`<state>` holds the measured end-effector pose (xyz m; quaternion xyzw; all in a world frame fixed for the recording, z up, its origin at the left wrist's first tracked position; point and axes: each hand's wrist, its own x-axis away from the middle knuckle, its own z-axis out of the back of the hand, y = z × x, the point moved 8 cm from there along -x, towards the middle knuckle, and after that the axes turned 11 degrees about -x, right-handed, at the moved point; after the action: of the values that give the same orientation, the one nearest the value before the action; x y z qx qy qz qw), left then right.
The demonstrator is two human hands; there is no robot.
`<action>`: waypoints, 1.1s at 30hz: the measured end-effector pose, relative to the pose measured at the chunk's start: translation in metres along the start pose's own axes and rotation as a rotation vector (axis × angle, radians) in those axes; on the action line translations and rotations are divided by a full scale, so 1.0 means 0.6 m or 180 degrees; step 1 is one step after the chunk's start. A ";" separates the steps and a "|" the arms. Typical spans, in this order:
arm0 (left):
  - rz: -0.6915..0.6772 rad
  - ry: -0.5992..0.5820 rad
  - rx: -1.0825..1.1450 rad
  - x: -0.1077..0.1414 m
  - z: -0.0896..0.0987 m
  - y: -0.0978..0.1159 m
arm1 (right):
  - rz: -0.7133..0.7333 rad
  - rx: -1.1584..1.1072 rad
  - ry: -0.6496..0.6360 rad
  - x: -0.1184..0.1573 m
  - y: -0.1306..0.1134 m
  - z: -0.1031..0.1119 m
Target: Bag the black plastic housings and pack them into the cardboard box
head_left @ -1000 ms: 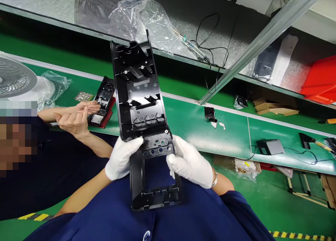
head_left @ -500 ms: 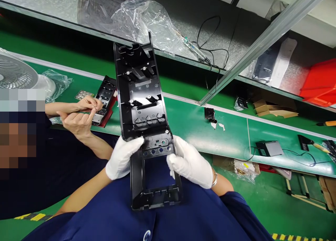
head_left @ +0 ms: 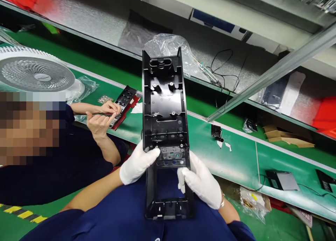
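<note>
A long black plastic housing [head_left: 168, 125] stands up in front of my chest, its ribbed inner side with screw posts facing me. Near its lower end is a rectangular opening, through which my dark blue clothing shows. My left hand [head_left: 138, 162], in a white glove, grips the left edge with the thumb over the inner face. On the right edge, my gloved right hand [head_left: 202, 179] is closed around the frame beside the opening, some fingertips showing through it. The fingers behind the housing are hidden.
At left, a co-worker's bare hands [head_left: 103, 118] work at a similar black housing [head_left: 126, 99] on the green bench [head_left: 236, 160]. A fan [head_left: 39, 73] stands beyond. Small black parts [head_left: 216, 132] and a grey-black box [head_left: 282, 179] lie rightward. A metal post [head_left: 270, 69] rises to the shelf.
The housing has turned more upright and square to me, still in both hands. My view has shifted left, so more of the fan and the co-worker shows.
</note>
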<state>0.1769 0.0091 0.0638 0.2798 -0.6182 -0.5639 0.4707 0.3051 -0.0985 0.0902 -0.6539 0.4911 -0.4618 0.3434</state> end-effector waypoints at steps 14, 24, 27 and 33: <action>-0.0149 -0.0380 0.0191 -0.016 -0.016 -0.004 | 0.0020 -0.0009 0.0074 -0.008 0.001 0.012; -0.0153 -0.0266 0.0218 -0.013 -0.015 0.006 | 0.0103 -0.0011 0.0054 -0.009 -0.005 0.012; -0.0189 -0.0271 0.0265 -0.014 -0.017 0.012 | 0.0081 0.0017 0.0051 -0.009 -0.005 0.010; -0.0136 -0.0157 0.0179 -0.012 -0.010 0.014 | 0.0024 -0.0040 0.0042 -0.013 0.001 0.008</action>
<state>0.1869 0.0144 0.0692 0.2921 -0.6391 -0.5630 0.4351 0.3087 -0.0915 0.0860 -0.6511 0.4987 -0.4618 0.3378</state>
